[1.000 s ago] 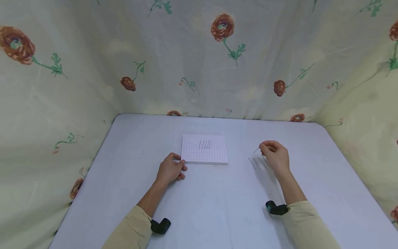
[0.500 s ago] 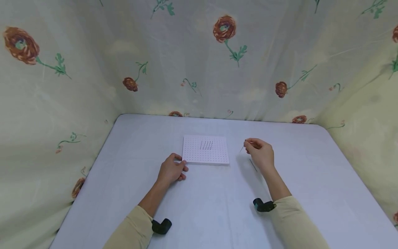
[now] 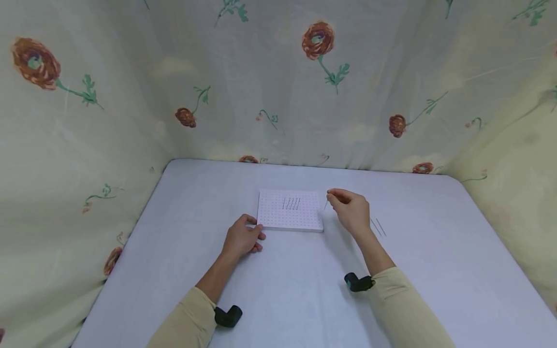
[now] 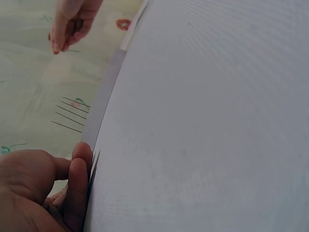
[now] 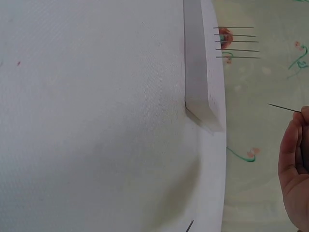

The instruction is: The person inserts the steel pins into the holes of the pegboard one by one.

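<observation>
A white perforated board (image 3: 289, 220) lies on the table, with several thin dark metal rods (image 5: 236, 41) standing upright in a row in its holes. My left hand (image 3: 242, 237) holds the board's near left corner between thumb and forefinger; the left wrist view shows the fingers (image 4: 77, 186) against its side. Just right of the board and above the table, my right hand (image 3: 353, 212) pinches one thin metal rod (image 5: 284, 108) between its fingertips, free end pointing down. Two more rods (image 3: 381, 227) lie on the table beyond the right wrist; others may be hidden behind it.
The white table (image 3: 278, 285) reaches back to a floral curtain (image 3: 270, 82) that hangs at the back and both sides. Black wrist-worn cameras (image 3: 228, 316) stick out from both sleeves, close above the tabletop.
My right hand has moved left with the pinched rod, from above the loose rods to beside the board. The left hand stays at the board's corner. The head view has shifted slightly.
</observation>
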`<state>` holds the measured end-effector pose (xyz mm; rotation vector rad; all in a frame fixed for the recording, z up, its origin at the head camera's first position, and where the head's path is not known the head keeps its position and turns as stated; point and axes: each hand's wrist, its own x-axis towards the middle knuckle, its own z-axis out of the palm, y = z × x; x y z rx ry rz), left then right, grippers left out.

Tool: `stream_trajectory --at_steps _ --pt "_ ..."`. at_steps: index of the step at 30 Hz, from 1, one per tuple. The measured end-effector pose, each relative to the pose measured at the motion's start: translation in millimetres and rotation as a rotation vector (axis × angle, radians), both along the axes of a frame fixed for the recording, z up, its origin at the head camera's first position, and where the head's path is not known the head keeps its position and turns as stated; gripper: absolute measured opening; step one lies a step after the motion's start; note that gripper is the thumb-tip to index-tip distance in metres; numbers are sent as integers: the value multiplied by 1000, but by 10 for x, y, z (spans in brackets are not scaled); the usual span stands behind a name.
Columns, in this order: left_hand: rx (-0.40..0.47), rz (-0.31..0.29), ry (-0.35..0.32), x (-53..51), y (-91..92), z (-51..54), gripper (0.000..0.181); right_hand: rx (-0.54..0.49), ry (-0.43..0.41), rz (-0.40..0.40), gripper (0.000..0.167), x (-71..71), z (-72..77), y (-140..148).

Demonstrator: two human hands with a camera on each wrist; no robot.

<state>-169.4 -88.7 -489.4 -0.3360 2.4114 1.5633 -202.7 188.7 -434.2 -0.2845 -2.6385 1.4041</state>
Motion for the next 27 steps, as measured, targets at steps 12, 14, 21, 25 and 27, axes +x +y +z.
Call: stream_trajectory --at_steps 12,14,21,25,27 --pt "4 2 -6 -6 1 -6 30 83 87 63 25 -67 -31 -206" --pt "0 6 -6 -12 2 -13 31 83 90 71 24 -82 -31 -253" --pt "-12 13 -4 -21 6 -26 30 119 98 93 22 -170 -101 -388" --pt "-10 13 -5 -21 9 -27 31 147 114 103 21 -201 -172 -442" --pt "-9 14 -5 -20 8 -24 31 147 118 105 21 -209 -200 -466"
